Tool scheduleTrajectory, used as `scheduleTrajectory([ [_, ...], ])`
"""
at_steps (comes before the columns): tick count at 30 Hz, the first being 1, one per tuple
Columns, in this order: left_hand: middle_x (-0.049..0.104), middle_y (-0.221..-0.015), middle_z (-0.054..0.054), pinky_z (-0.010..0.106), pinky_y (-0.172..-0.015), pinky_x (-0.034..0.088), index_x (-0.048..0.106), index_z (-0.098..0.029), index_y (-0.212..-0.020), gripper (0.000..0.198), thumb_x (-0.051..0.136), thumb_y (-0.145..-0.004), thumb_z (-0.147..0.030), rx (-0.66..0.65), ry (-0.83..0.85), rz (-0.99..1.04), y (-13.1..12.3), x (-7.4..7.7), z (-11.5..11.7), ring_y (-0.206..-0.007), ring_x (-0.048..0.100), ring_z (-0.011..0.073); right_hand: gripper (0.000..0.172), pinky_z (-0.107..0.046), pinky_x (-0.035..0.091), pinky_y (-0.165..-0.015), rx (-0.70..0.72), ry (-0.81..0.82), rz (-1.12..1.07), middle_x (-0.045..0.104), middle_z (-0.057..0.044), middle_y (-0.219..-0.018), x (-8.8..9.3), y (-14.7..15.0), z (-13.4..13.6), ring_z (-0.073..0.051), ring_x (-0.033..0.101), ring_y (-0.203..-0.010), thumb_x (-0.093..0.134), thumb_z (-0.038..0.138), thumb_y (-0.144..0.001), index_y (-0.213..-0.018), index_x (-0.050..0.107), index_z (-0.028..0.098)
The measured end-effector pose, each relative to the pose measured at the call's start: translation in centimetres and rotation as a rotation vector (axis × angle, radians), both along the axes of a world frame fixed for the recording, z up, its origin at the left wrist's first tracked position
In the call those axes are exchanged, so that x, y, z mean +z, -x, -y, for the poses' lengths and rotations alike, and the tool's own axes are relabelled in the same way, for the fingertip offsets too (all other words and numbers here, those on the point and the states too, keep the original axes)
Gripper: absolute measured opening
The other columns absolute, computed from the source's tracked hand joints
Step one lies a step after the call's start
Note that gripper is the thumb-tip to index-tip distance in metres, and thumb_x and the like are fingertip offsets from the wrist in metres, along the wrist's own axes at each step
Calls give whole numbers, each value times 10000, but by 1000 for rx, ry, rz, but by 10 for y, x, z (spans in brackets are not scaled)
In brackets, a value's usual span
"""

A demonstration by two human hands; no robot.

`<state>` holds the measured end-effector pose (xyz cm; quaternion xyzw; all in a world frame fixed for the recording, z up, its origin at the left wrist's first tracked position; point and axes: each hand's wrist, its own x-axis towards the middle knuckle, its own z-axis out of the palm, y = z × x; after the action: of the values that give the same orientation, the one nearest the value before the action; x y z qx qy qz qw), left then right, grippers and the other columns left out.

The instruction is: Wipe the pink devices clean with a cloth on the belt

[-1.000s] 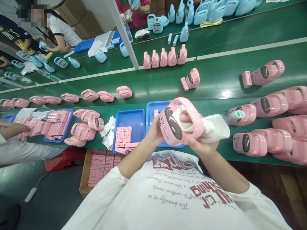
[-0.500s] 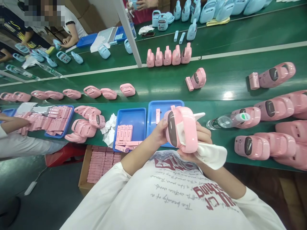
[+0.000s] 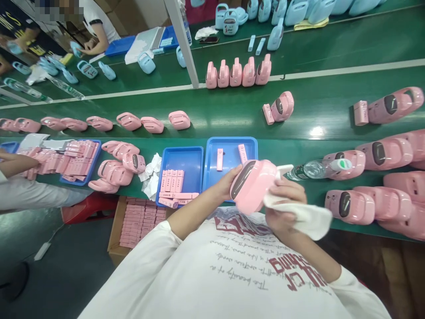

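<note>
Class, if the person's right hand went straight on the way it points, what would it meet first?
Most likely the pink device held in the left hand; the right hand points towards it, gripping the white cloth. Whether the cloth touches it is unclear.

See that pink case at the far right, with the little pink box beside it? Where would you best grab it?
Probably by the looped handle of the pink case, coming in from the right. The opening in the loop should give something to close around, and that end points away from the small pink box, which sits by the case's left end.
</note>
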<state>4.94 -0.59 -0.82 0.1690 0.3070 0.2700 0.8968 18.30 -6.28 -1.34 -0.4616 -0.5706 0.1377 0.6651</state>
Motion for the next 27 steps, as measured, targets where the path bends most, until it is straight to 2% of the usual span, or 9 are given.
scheduleTrajectory([
  [2, 698, -794, 16, 255, -742, 433, 699, -154, -865, 536, 825, -513, -539, -60, -28, -13, 4, -9, 1, -713, 591, 135, 409, -383, 469, -651, -128, 19, -270, 520, -35, -719, -2, -6, -1, -196, 551, -692, 327, 526, -932, -783, 570, 232],
  [3, 694, -768, 10, 248, -706, 423, 700, -150, -852, 504, 838, -519, -503, -129, -29, -25, 6, -14, 2, -674, 577, 122, 339, -352, 444, -594, -128, 47, -347, 530, -32, -708, -4, -11, 0, -181, 535, -646, 388, 454, -929, -782, 584, 221],
  [7, 692, -764, 18, 249, -671, 402, 702, -133, -861, 387, 801, -623, -421, -447, 65, -64, 14, -30, 10, -670, 578, 122, 155, -308, 401, -517, 160, 329, -335, 617, -46, -771, -20, -32, 13, -171, 557, -634, 557, 324, -868, -805, 643, 211],
  [9, 697, -795, 27, 255, -683, 405, 700, -130, -890, 372, 781, -650, -402, -521, 107, -66, 15, -35, 13, -698, 586, 131, 153, -320, 427, -545, 247, 369, -301, 639, -55, -832, -26, -38, 23, -185, 587, -694, 549, 330, -876, -855, 657, 224],
  [12, 699, -803, 20, 253, -677, 408, 698, -140, -918, 454, 817, -580, -419, -506, 135, -58, 15, -42, 17, -697, 586, 129, 339, -398, 469, -676, 334, 275, -123, 657, -76, -943, -26, -41, 33, -237, 604, -841, 485, 521, -887, -975, 663, 246],
  [15, 708, -822, 15, 252, -682, 417, 696, -150, -905, 538, 857, -486, -446, -458, 116, -25, 15, -47, 19, -712, 597, 131, 551, -446, 450, -746, 386, 152, 256, 662, -96, -1080, -17, -42, 34, -272, 590, -933, 490, 664, -825, -1185, 605, 264],
  [19, 710, -792, 9, 241, -628, 416, 695, -157, -886, 576, 875, -425, -452, -471, 135, 11, 16, -49, 21, -669, 594, 124, 579, -443, 454, -702, 434, 145, 441, 673, -79, -1092, -3, -44, 30, -268, 612, -898, 577, 555, -828, -1349, 466, 329],
  [23, 698, -745, 12, 237, -613, 418, 693, -146, -837, 531, 874, -432, -438, -432, 128, 0, 21, -44, 26, -623, 577, 113, 549, -445, 465, -712, 507, 190, 445, 677, -68, -1102, 5, -42, 27, -274, 630, -916, 565, 521, -850, -1357, 444, 350],
  [27, 702, -800, 17, 245, -690, 446, 698, -150, -881, 531, 876, -452, -408, -397, 103, -36, 24, -37, 31, -687, 596, 126, 469, -415, 471, -694, 536, 131, 475, 687, -76, -1047, 5, -41, 24, -243, 651, -887, 520, 474, -892, -1323, 461, 299],
])
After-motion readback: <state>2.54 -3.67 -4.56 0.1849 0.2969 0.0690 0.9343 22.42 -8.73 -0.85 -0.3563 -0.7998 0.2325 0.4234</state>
